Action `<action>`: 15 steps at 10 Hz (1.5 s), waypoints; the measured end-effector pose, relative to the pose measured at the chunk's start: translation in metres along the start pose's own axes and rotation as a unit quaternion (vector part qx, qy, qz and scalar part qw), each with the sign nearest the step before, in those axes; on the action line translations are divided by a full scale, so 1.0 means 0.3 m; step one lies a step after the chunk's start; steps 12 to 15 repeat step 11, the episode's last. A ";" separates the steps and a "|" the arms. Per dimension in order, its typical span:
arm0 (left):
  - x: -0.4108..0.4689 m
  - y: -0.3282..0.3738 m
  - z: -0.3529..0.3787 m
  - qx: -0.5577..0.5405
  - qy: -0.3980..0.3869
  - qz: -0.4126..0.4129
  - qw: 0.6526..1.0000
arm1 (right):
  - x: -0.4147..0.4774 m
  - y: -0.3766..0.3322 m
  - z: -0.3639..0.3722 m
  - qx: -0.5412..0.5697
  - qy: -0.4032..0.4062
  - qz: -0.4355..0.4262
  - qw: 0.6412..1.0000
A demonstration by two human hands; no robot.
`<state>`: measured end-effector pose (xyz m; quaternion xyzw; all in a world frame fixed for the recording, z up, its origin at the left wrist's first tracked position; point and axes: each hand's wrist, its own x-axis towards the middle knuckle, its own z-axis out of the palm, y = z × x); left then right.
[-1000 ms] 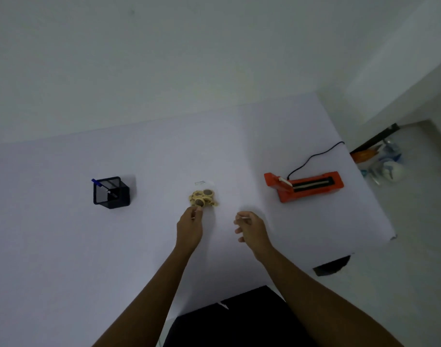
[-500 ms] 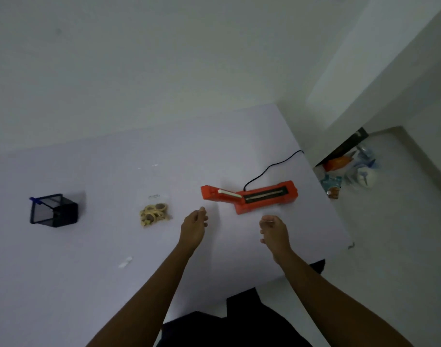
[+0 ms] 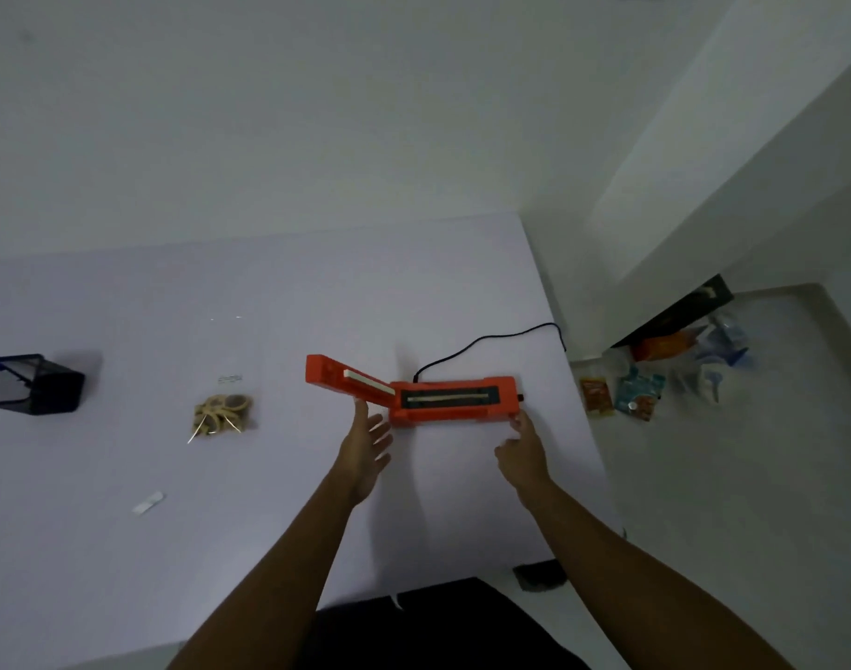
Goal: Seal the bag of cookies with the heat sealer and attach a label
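Note:
An orange heat sealer (image 3: 442, 398) lies on the white table (image 3: 123, 548) near its right edge, lid raised at the left end, black cord running off the back. My left hand (image 3: 365, 447) is open, fingertips just under the raised lid. My right hand (image 3: 522, 444) is open, fingers spread, touching or nearly touching the sealer's front right corner. The clear bag of cookies (image 3: 222, 412) lies on the table to the left, apart from both hands. A small white label strip (image 3: 148, 502) rests nearer the front left.
A black mesh pen holder (image 3: 32, 384) with a blue pen stands at the far left. Snack packets and plastic bags (image 3: 645, 384) lie on the floor right of the table. The table's right edge runs close to the sealer.
The view swung right. Both hands left the cookie bag and reached forward to the sealer, fingers now spread at its two ends.

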<state>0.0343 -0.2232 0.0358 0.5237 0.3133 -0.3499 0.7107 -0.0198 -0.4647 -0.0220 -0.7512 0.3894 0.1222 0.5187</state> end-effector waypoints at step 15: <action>0.177 0.320 0.182 0.155 0.065 0.043 0.985 | 0.249 -0.386 -0.038 0.024 -0.097 -0.024 0.995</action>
